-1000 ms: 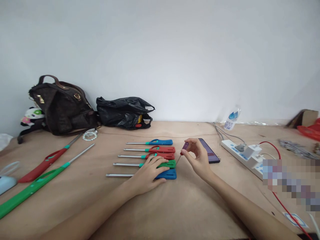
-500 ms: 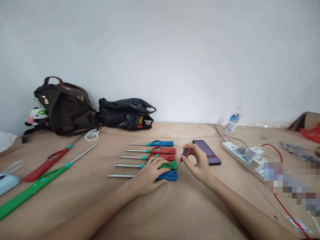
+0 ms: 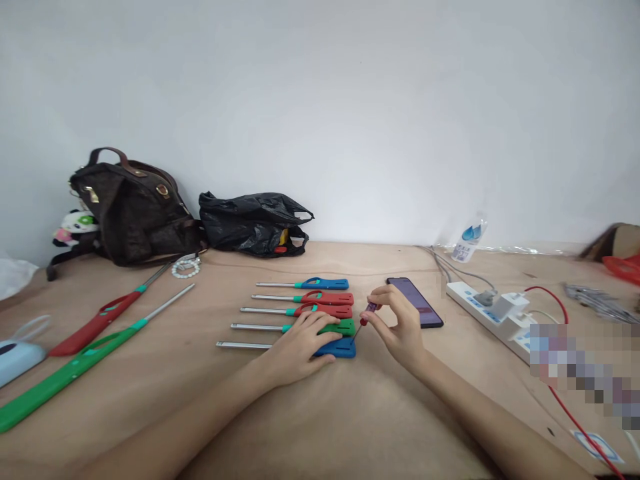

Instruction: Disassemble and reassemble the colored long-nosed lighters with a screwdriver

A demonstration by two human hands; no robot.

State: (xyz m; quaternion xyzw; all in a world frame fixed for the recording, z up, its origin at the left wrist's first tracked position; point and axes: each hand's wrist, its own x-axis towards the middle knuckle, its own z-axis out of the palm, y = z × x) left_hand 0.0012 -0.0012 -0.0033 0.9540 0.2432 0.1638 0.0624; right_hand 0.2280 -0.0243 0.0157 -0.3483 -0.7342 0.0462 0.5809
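Several long-nosed lighters lie in a row on the table, metal tubes pointing left. My left hand (image 3: 295, 345) rests across the nearest blue lighter (image 3: 343, 349), gripping it between thumb and index finger. Its other fingers lie over the green lighter (image 3: 345, 327) just behind. Pinched in the fingertips of my right hand (image 3: 403, 327) is a small screwdriver (image 3: 369, 309) with a purple and red handle. Its thin shaft slants down to the right end of the nearest blue lighter. Farther back are two red lighters (image 3: 340, 299) and another blue lighter (image 3: 333, 284).
A phone (image 3: 417, 303) lies behind my right hand. Farther right is a white power strip (image 3: 475, 303) with plugs and cables. At left lie a long red lighter (image 3: 85, 331) and a long green lighter (image 3: 65, 380). A dark bag (image 3: 130, 220) and black plastic bag (image 3: 245, 223) stand by the wall.
The view has shifted slightly. The screwdriver handle leans a little more to the right, and my right fingers have shifted around it. My left hand stays on the blue lighter.
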